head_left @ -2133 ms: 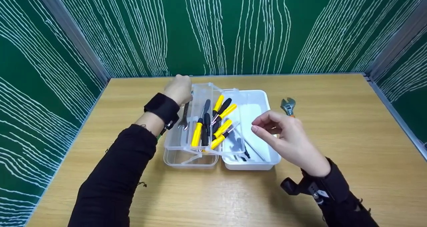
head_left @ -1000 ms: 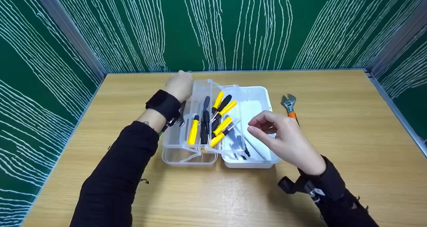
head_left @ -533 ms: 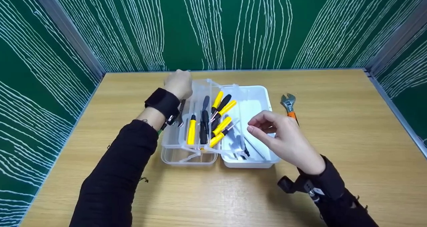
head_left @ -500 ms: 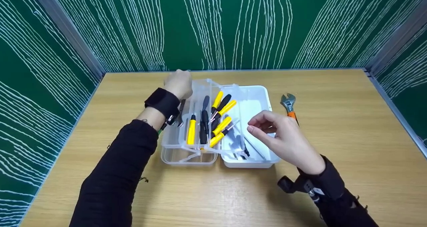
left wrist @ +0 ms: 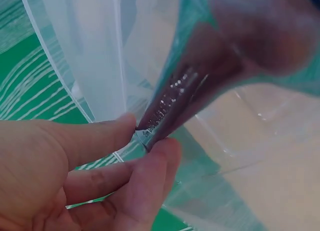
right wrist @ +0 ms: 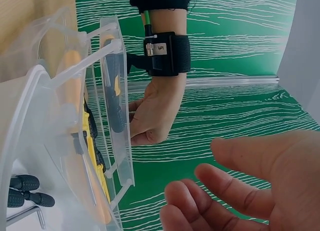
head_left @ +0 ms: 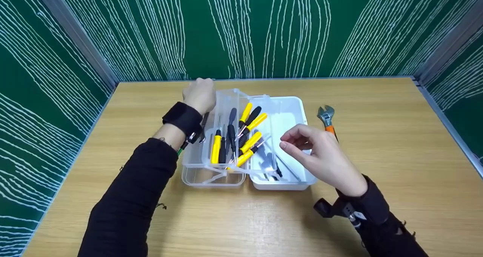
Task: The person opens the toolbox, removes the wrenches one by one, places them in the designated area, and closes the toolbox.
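A dark metal wrench point(head_left: 205, 124) lies at the left side of a clear plastic tool box tray point(head_left: 194, 157). My left hand point(head_left: 200, 95) pinches the wrench's end between thumb and fingertips, as the left wrist view shows along its engraved shank point(left wrist: 170, 101). Yellow screwdrivers point(head_left: 216, 147) and black-handled ones point(head_left: 231, 136) fill the trays beside it. My right hand point(head_left: 320, 151) hovers over the right edge of the white box half point(head_left: 288, 115), fingers loosely bent and holding nothing.
An adjustable wrench point(head_left: 326, 117) with an orange handle lies on the wooden table point(head_left: 392, 143), right of the box. In the white half are black-handled tools and a bent metal rod point(right wrist: 35, 213). Green panels point(head_left: 264, 30) stand behind the table.
My left hand has shifted slightly left with the wrench end. In the left tray, the yellow screwdriver has swung straighter and a black-handled one has slid beside it. My right hand has barely moved.
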Tool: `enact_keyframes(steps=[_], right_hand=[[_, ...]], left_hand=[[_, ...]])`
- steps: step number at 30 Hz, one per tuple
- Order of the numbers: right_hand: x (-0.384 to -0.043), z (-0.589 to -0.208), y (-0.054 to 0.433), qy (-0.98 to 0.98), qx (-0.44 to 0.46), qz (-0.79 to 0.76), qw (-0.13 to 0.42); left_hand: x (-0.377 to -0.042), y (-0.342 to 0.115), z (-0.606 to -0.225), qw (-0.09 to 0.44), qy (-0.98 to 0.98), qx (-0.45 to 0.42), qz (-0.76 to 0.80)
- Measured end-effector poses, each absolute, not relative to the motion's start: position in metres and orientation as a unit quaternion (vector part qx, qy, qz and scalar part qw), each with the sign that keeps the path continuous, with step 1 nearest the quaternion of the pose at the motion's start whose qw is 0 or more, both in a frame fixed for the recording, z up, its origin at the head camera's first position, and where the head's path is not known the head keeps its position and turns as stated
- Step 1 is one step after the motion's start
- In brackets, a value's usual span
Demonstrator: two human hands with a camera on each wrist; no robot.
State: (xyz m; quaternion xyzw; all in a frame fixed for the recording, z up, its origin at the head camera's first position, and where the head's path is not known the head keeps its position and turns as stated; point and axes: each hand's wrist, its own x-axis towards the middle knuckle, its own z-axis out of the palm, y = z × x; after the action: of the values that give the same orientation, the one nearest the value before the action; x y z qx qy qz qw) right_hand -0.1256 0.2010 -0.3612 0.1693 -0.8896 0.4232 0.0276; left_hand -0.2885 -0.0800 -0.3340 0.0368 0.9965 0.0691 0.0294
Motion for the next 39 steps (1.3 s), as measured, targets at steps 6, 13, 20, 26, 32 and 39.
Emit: enact_keyframes(steps=[6, 13, 20, 26, 32, 39], right_hand=[[-0.126, -0.362, 0.201, -0.890, 0.170, 0.422, 0.028], [-0.127, -0.363, 0.201, -0.893, 0.167, 0.417, 0.021], [-0.130, -0.365, 0.203, -0.895, 0.159, 0.416, 0.014], [-0.131, -0.364, 0.204, -0.893, 0.158, 0.422, 0.012], [-0.132, -0.364, 0.206, -0.887, 0.164, 0.430, 0.030], [-0.135, -0.365, 0.208, -0.893, 0.154, 0.423, 0.026]], left_hand=[[-0.290, -0.085, -0.329, 0.055, 0.996, 0.041, 0.065], [-0.289, -0.091, -0.324, 0.087, 0.993, 0.037, 0.076], [-0.287, -0.092, -0.320, 0.111, 0.986, 0.023, 0.122], [-0.289, -0.096, -0.320, 0.147, 0.975, 0.016, 0.164], [-0.289, -0.100, -0.315, 0.175, 0.964, 0.011, 0.200], [-0.279, -0.110, -0.308, 0.150, 0.951, -0.003, 0.271]])
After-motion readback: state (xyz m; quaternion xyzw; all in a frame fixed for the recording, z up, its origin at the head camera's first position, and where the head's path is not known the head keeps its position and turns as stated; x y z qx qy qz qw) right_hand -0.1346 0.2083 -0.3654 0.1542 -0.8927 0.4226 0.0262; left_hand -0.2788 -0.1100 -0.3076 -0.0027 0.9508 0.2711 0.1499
